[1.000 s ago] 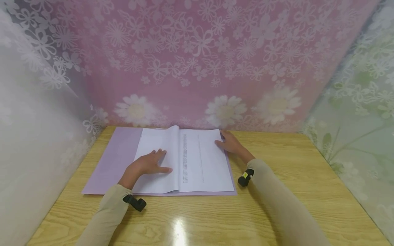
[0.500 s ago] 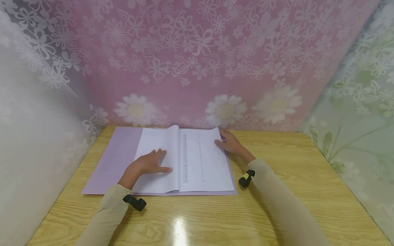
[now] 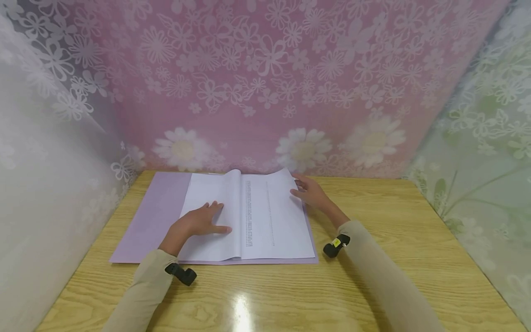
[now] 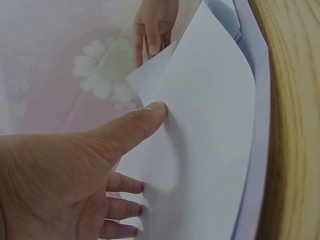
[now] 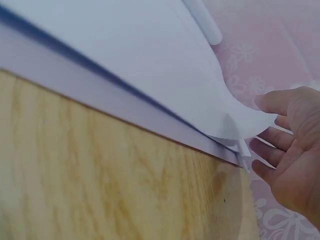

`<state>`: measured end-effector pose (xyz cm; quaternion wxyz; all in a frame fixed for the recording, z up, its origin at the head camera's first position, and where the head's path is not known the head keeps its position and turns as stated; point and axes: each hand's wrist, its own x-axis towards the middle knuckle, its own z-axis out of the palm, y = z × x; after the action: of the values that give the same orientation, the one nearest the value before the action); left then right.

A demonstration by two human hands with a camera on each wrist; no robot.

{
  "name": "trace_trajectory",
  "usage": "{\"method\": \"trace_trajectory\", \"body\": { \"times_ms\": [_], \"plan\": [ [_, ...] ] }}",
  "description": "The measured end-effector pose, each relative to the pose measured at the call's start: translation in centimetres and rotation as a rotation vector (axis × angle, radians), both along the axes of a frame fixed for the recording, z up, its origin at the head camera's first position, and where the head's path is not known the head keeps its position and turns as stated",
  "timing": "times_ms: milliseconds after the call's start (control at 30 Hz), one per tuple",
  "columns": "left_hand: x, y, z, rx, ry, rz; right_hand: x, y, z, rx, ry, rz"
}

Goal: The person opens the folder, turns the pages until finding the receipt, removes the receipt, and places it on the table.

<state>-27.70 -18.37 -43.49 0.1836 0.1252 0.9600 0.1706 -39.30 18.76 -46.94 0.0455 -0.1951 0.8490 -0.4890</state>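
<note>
A purple folder [image 3: 143, 221] lies open on the table with white sheets in it. My left hand [image 3: 201, 220] rests spread on the turned left sheet [image 3: 195, 189]; the left wrist view shows its thumb and fingertips pressing the paper [image 4: 215, 100]. At the far right corner my right hand [image 3: 313, 192] has loosely bent fingers, with the thumb apart from them. The top right page [image 3: 286, 221], printed with small columns of text, has its far corner lifted. In the right wrist view that curling page corner [image 5: 250, 120] sits between the thumb and fingers, without a clear pinch.
The wooden table [image 3: 269, 295] extends around the folder to the front and right. A pink floral curtain [image 3: 257, 92] hangs behind the table, with pale walls of similar pattern at left and right. Black cameras sit on both wrists.
The far right corner of the page has risen and curled up and leftward. My right hand has shifted slightly, its wrist moving right. The left hand has stayed in place.
</note>
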Motion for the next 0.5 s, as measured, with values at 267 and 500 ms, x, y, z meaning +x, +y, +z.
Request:
{"method": "trace_trajectory", "body": {
  "times_ms": [267,500],
  "plan": [
    [-0.2,-0.1,-0.3,-0.001,0.004,-0.006,1.2,0.7,1.0,-0.070,-0.062,0.003],
    [-0.4,-0.2,-0.5,-0.006,0.004,-0.002,1.8,1.4,1.9,-0.192,-0.169,0.042]
  ]
}}
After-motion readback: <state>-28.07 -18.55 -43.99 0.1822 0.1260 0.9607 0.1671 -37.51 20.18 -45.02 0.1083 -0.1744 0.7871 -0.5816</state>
